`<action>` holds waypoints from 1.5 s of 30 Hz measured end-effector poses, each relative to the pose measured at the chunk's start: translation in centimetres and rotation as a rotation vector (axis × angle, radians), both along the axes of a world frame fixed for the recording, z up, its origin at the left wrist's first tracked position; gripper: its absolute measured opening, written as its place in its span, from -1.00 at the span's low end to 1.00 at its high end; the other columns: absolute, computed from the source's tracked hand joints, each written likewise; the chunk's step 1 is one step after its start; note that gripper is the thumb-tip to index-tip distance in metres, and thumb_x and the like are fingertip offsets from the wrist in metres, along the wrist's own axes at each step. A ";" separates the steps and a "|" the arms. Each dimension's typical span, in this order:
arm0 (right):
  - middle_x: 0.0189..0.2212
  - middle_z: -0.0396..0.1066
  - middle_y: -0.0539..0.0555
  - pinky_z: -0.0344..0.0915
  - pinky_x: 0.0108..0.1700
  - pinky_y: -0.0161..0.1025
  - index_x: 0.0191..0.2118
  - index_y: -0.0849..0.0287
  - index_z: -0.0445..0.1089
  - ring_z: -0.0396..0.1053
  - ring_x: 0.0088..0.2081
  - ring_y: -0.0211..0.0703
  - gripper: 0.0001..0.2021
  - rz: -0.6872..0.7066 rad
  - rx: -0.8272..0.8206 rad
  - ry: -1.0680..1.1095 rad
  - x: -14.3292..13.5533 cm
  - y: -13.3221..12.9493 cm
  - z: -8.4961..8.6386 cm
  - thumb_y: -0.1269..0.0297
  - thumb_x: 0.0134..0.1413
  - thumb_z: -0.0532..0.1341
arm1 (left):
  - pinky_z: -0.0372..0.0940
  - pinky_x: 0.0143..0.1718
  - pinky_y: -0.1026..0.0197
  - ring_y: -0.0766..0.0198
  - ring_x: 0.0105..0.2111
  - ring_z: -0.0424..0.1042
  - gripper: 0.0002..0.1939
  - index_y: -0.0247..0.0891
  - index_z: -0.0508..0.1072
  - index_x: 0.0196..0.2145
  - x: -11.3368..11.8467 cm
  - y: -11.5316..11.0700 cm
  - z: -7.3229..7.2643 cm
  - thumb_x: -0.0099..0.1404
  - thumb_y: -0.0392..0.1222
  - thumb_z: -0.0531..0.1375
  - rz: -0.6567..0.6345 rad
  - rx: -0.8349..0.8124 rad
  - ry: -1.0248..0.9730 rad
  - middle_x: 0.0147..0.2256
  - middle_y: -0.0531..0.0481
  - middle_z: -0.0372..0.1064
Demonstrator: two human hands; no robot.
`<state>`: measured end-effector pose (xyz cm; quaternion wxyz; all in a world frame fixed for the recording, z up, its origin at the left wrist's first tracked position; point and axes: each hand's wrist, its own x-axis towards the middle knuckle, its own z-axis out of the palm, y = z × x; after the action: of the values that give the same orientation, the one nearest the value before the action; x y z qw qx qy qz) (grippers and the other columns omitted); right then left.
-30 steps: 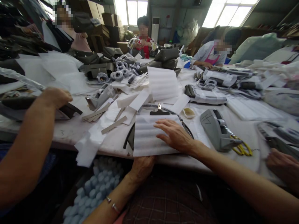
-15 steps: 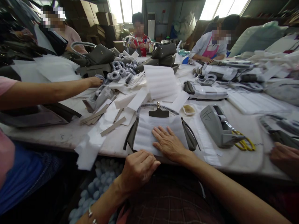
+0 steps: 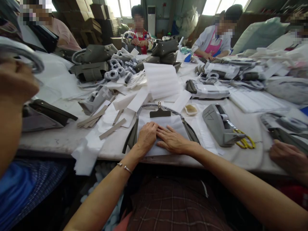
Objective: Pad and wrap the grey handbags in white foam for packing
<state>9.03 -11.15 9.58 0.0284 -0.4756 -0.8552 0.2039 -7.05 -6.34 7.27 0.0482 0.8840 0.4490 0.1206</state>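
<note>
A dark grey-green handbag (image 3: 130, 136) lies at the table's front edge, its front covered by a white foam sheet (image 3: 176, 123). The wrapped handle arches behind it, and a dark flap (image 3: 160, 114) with a metal clasp sticks out above the sheet. My right hand (image 3: 173, 140) rests flat on the sheet, fingers stretched out to the left. Against its fingertips, my left hand (image 3: 148, 136) is closed on the sheet, fingers bent and pressed together. Whatever those fingers may hold is hidden.
Right of the bag stand a grey tape dispenser (image 3: 216, 126), yellow-handled scissors (image 3: 247, 141) and a small dish (image 3: 191, 109). Grey strips (image 3: 112, 129) and white sheets lie left. A co-worker's hand (image 3: 16, 80) holds a wrapped handle; another hand (image 3: 288, 157) is at right.
My left hand has moved up from below the table edge onto the foam sheet beside my right hand. The left co-worker's arm has drawn back, raising a wrapped handle. The view has shifted slightly.
</note>
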 end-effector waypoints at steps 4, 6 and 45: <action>0.41 -0.08 0.12 -0.25 0.40 0.21 0.40 0.05 -0.02 -0.21 0.43 -0.05 -0.45 -0.010 0.009 0.046 0.4 0.4 -0.1 0.12 0.37 0.01 | 0.27 0.04 0.11 0.10 -0.06 0.35 -0.76 -0.29 0.40 -0.06 -0.2 0.0 -0.2 0.40 -0.37 0.02 -0.005 -0.010 -0.005 -0.08 -0.12 0.40; 0.40 -0.04 0.10 -0.23 0.40 0.21 0.39 0.03 0.01 -0.17 0.42 -0.05 -0.47 -0.016 0.035 0.053 0.4 0.5 -0.3 0.14 0.38 0.00 | 0.26 0.06 0.12 0.12 -0.04 0.35 -0.74 -0.30 0.40 -0.04 -0.2 0.4 0.1 0.39 -0.39 0.01 -0.019 -0.026 0.007 -0.06 -0.14 0.41; -0.18 0.44 0.21 0.21 0.06 -0.13 -0.16 0.23 0.46 0.32 -0.07 0.01 -0.74 -0.303 0.325 -0.150 -0.7 2.6 -0.1 0.44 0.26 0.01 | 0.28 -0.02 0.11 0.14 -0.17 0.42 -0.79 -0.30 0.45 -0.22 0.9 1.0 -0.9 0.41 -0.38 0.01 0.048 0.066 -0.098 -0.23 -0.11 0.46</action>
<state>8.37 -8.59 9.48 0.0713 -0.6015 -0.7954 0.0208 -6.17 -5.35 6.34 0.0380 0.8671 0.4630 0.1798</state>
